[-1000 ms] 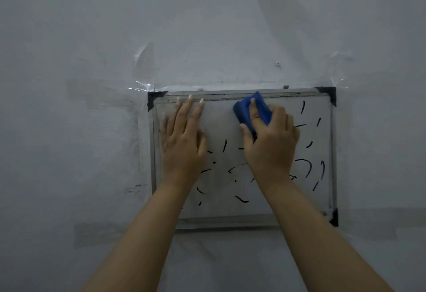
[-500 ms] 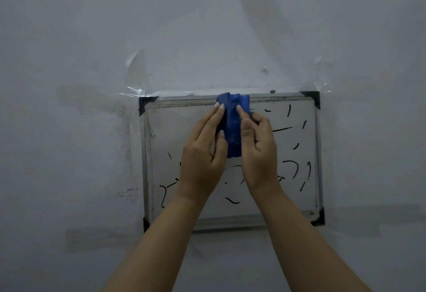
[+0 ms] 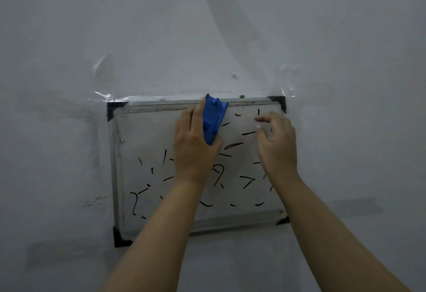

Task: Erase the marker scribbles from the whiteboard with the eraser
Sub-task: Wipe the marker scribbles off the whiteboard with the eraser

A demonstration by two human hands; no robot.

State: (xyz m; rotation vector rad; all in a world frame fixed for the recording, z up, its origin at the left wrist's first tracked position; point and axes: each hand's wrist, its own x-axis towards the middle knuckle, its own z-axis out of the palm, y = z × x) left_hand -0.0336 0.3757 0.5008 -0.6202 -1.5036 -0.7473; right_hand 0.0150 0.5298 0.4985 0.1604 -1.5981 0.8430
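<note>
A small metal-framed whiteboard (image 3: 147,130) with black corner caps is taped to a grey wall. Short black marker scribbles (image 3: 246,182) cover its lower half and right side; the upper left area is bare. The blue eraser (image 3: 213,118) stands upright against the board's top edge, near the middle. My left hand (image 3: 192,148) grips it from the left side. My right hand (image 3: 277,144) hovers over the board's right part, fingers apart, holding nothing, and hides some scribbles beneath it.
Clear tape (image 3: 103,98) shines at the board's upper corners, and a wide strip of tape (image 3: 230,26) runs diagonally up the wall. A small screw (image 3: 234,76) sticks out above the board. Grey wall surrounds the board on all sides.
The eraser passed from my right hand to my left hand. My right hand let go and moved off to the right; the left now holds the eraser at the top edge.
</note>
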